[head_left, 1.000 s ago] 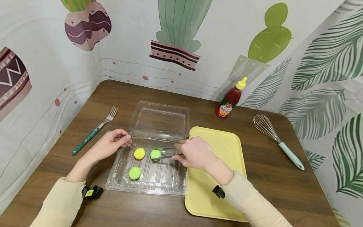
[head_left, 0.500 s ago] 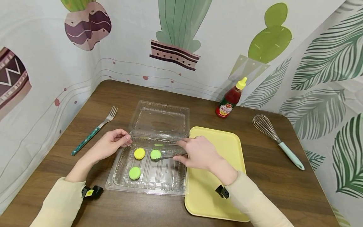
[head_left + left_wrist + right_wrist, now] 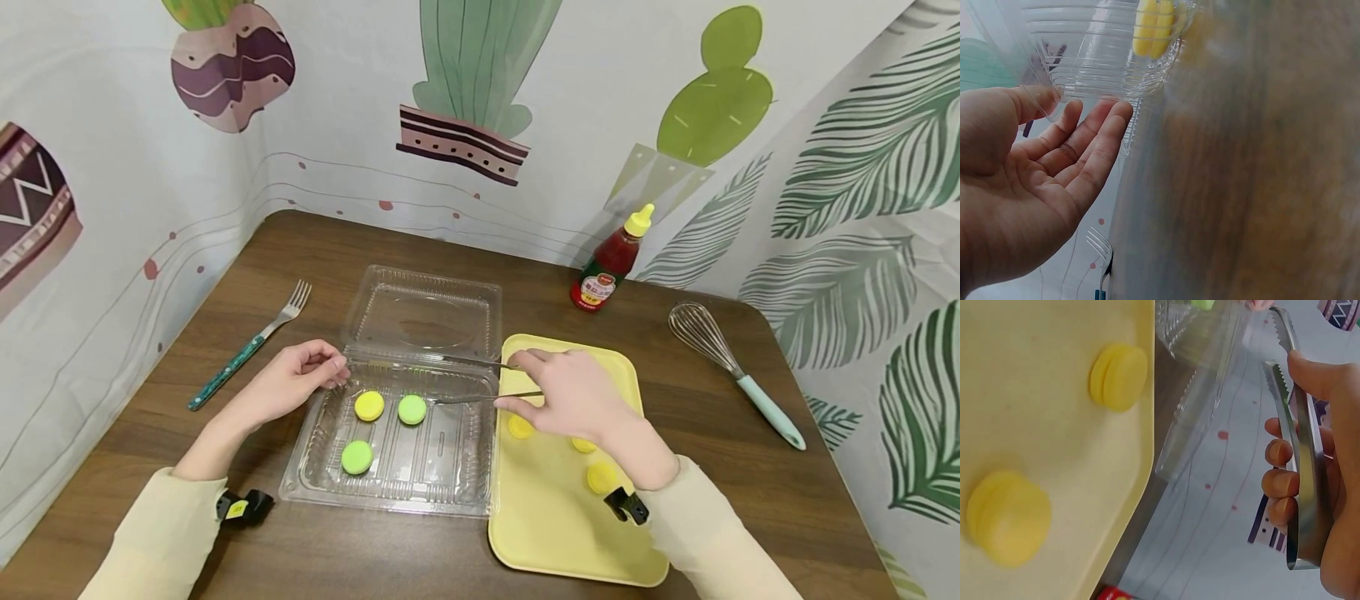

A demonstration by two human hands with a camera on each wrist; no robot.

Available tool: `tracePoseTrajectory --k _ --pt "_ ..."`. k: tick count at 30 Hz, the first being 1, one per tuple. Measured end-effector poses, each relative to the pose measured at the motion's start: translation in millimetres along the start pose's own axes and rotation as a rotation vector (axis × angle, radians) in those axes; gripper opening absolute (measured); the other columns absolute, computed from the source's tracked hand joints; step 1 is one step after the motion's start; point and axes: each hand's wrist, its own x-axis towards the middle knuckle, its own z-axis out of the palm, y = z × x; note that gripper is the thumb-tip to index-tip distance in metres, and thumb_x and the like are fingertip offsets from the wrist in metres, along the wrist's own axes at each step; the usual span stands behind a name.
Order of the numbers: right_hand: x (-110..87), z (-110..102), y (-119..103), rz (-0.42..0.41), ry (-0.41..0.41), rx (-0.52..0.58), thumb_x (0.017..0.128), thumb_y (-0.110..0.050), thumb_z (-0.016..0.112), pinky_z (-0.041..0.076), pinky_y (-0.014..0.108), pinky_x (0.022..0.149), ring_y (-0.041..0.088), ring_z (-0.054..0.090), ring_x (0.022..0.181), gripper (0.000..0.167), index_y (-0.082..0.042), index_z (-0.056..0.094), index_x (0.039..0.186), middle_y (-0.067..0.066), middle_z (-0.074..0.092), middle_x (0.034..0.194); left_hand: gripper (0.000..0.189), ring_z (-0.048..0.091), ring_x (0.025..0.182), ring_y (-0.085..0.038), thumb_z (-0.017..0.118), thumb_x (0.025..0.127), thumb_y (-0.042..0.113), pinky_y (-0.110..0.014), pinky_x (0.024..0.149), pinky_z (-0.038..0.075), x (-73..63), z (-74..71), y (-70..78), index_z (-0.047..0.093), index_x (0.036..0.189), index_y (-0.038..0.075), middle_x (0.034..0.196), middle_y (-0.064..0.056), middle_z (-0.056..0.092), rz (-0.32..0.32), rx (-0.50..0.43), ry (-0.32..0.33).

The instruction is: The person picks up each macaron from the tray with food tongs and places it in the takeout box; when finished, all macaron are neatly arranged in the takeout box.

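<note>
Tongs [image 3: 1311,506] now drawn off green macaron [image 3: 412,409], arms spread; macaron stays in box [image 3: 390,504], right of yellow macaron [image 3: 369,406]: release likely done. Right hand [image 3: 576,392], fingers curled, grips tongs over tray [image 3: 555,533]. Left hand [image 3: 302,375], thumb and finger, pinches box edge. Three tray macarons [image 3: 602,477], all yellow.

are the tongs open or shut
Open: the tongs show a gap between their toothed tips in the right wrist view; the head view agrees.

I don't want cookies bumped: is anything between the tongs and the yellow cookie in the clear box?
Yes: in the head view, a green cookie sits between the yellow cookie and the tongs in the right hand. The lid is folded back.
</note>
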Motion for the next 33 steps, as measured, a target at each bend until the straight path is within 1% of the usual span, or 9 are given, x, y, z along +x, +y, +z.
tracePoseTrajectory --k 2,5,9,11,17,21,25,30,33 --pt "-4.7 -3 4 0.015 0.008 0.003 0.085 -0.057 0.071 0.046 0.030 0.055 0.014 0.059 0.055 0.050 -0.014 0.066 0.109 -0.006 0.072 0.095 0.018 0.069 0.090 -0.025 0.053 0.104 0.008 -0.024 0.074 0.056 0.3 -0.1 -0.4 0.060 0.109 -0.008 0.099 -0.018 0.071 -0.002 0.000 -0.001" --pt "-12.7 -7 10 0.040 0.027 -0.009 0.084 -0.058 0.071 0.043 0.028 0.051 0.010 0.052 0.051 0.052 -0.014 0.067 0.110 -0.006 0.071 0.090 0.019 0.069 0.091 -0.025 0.053 0.104 0.008 -0.024 0.075 0.056 0.5 -0.1 -0.7 0.060 0.109 -0.008 0.099 -0.018 0.071 -0.004 -0.001 -0.003" --pt "-23.5 -11 18 0.058 0.064 -0.031 0.083 -0.059 0.071 0.039 0.027 0.048 0.005 0.044 0.048 0.053 -0.013 0.068 0.108 -0.009 0.064 0.078 0.019 0.069 0.091 -0.026 0.053 0.104 0.008 -0.024 0.075 0.056 0.9 -0.3 -0.3 0.060 0.109 -0.008 0.099 -0.017 0.071 -0.004 0.000 -0.004" --pt "-29.3 -12 22 0.070 0.072 -0.032 0.083 -0.059 0.071 0.038 0.026 0.047 0.004 0.042 0.048 0.053 -0.013 0.068 0.108 -0.009 0.061 0.075 0.019 0.069 0.091 -0.026 0.053 0.104 0.009 -0.024 0.075 0.056 0.9 -0.5 -0.2 0.060 0.109 -0.008 0.099 -0.017 0.071 -0.005 0.003 -0.002" --pt "-51.0 -16 34 0.120 0.045 -0.034 0.084 -0.055 0.072 0.034 0.025 0.046 0.003 0.038 0.049 0.048 -0.013 0.068 0.107 -0.010 0.054 0.070 0.019 0.069 0.091 -0.025 0.053 0.105 0.010 -0.024 0.075 0.056 0.6 -0.6 0.4 0.061 0.108 -0.007 0.099 -0.017 0.071 -0.009 0.004 -0.002" --pt "-65.3 -15 42 0.128 0.029 -0.050 0.083 -0.051 0.074 0.030 0.024 0.045 0.002 0.034 0.048 0.044 -0.013 0.069 0.105 -0.013 0.046 0.066 0.019 0.069 0.090 -0.025 0.053 0.105 0.010 -0.025 0.075 0.056 0.6 -0.5 1.1 0.061 0.107 -0.007 0.099 -0.017 0.071 -0.004 0.002 0.000" --pt "-74.7 -13 46 0.119 0.008 -0.057 0.084 -0.051 0.074 0.029 0.023 0.044 0.002 0.033 0.048 0.043 -0.014 0.069 0.104 -0.014 0.047 0.065 0.020 0.069 0.090 -0.024 0.053 0.105 0.011 -0.025 0.074 0.056 0.6 -0.6 1.4 0.061 0.107 -0.007 0.099 -0.017 0.071 -0.003 0.005 0.004" --pt "-82.2 -6 48 0.097 -0.015 -0.061 0.083 -0.053 0.075 0.033 0.024 0.045 0.001 0.035 0.047 0.042 -0.015 0.069 0.101 -0.013 0.051 0.065 0.020 0.069 0.090 -0.024 0.053 0.105 0.011 -0.025 0.074 0.056 0.3 -0.7 0.9 0.061 0.107 -0.007 0.099 -0.017 0.071 -0.006 0.009 0.007" --pt "-85.7 -2 49 0.087 -0.026 -0.057 0.082 -0.051 0.076 0.037 0.026 0.046 0.002 0.038 0.047 0.040 -0.016 0.068 0.099 -0.011 0.059 0.069 0.020 0.069 0.089 -0.024 0.053 0.105 0.012 -0.025 0.074 0.056 0.4 -0.2 0.3 0.061 0.106 -0.007 0.099 -0.017 0.071 -0.005 0.009 0.009"
